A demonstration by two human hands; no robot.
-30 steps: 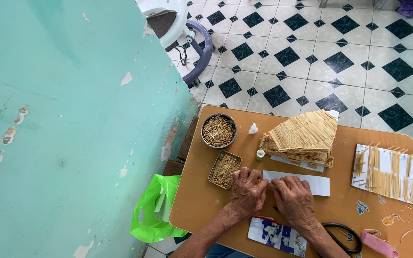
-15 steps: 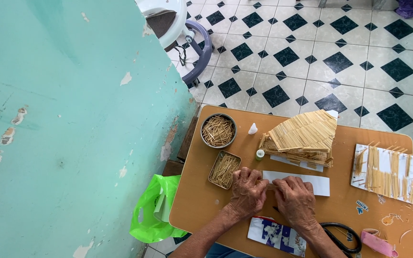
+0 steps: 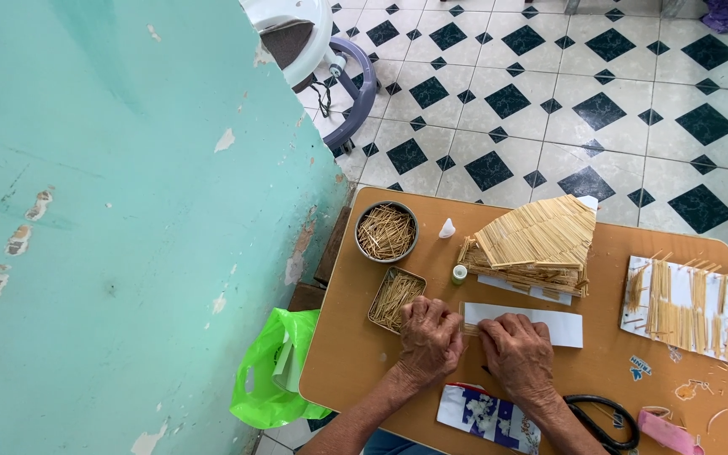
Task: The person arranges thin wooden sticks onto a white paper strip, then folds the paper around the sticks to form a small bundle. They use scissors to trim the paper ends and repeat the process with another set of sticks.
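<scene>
My left hand (image 3: pixel 429 338) and my right hand (image 3: pixel 516 354) rest side by side on a small brown table (image 3: pixel 347 362), fingers bent down onto the near end of a white paper strip (image 3: pixel 549 323). What the fingertips pinch is too small to see. Just beyond the strip stands a little house model made of thin sticks (image 3: pixel 537 245). A round tin (image 3: pixel 387 231) and a rectangular tin (image 3: pixel 396 298), both full of thin sticks, sit left of my left hand. A small glue bottle (image 3: pixel 459 274) stands between the tins and the model.
A white sheet with rows of sticks (image 3: pixel 682 299) lies at the table's right. Black scissors (image 3: pixel 604 421), a pink object (image 3: pixel 666 430) and a printed packet (image 3: pixel 486 414) lie at the near edge. A green plastic bag (image 3: pixel 275 371) hangs left. A teal wall (image 3: pixel 111 211) is close.
</scene>
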